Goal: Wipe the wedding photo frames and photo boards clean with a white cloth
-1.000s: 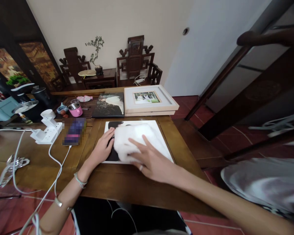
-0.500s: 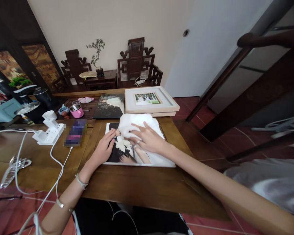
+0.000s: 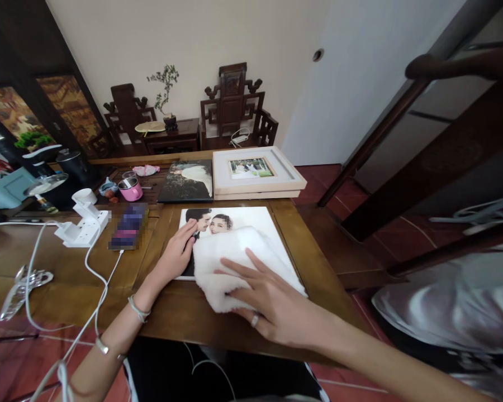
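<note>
A photo album or photo panel (image 3: 254, 218) with a couple printed on its white face lies flat on the wooden table. My left hand (image 3: 176, 254) rests on its left edge, fingers stretched out and flat, holding nothing. My right hand (image 3: 274, 304), a ring on one finger, presses a fluffy white cloth (image 3: 218, 254) down on the panel with its fingers spread over the fabric. Part of the cloth hangs past the panel's front edge. The cloth hides the lower and middle part of the picture.
Behind lie a dark photo panel (image 3: 184, 187) and a framed photo (image 3: 257, 187). To the left are a phone (image 3: 128, 226) on a charging cable, a white power strip (image 3: 86, 229), a pink cup (image 3: 129, 190) and a shiny silvery object (image 3: 23, 293). The table edge (image 3: 331, 273) is at right.
My right hand has drawn the cloth from the panel's far side toward me, down to its near edge. The printed faces are uncovered now. My left hand has stayed in place.
</note>
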`<state>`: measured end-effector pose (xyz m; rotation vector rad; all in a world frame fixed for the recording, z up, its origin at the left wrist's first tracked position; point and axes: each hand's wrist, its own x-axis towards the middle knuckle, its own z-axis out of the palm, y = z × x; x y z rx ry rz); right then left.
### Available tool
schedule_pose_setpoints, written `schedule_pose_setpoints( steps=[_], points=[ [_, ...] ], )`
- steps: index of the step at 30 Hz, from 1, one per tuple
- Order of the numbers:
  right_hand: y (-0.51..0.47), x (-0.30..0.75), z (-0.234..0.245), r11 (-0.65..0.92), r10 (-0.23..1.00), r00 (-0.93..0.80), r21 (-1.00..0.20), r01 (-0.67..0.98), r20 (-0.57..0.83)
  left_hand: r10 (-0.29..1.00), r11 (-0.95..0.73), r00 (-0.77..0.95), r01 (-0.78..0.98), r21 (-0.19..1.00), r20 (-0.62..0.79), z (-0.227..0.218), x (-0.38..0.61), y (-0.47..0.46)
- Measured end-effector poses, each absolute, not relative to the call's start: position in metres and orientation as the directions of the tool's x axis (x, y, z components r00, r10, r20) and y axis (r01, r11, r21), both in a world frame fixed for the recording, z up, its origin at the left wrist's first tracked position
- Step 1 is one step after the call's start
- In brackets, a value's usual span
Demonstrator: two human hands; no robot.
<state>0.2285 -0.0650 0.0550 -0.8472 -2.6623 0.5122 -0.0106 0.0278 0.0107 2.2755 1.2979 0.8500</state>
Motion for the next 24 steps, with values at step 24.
schedule_pose_setpoints(
  steps=[24],
  points=[
    [-0.045,0.213,0.059,0.777,0.529,-0.827,-0.501,0.381,0.191,0.895,-0.446,0.245,0.539,0.715,0.373,0.017,-0.01,0.02]
  ],
)
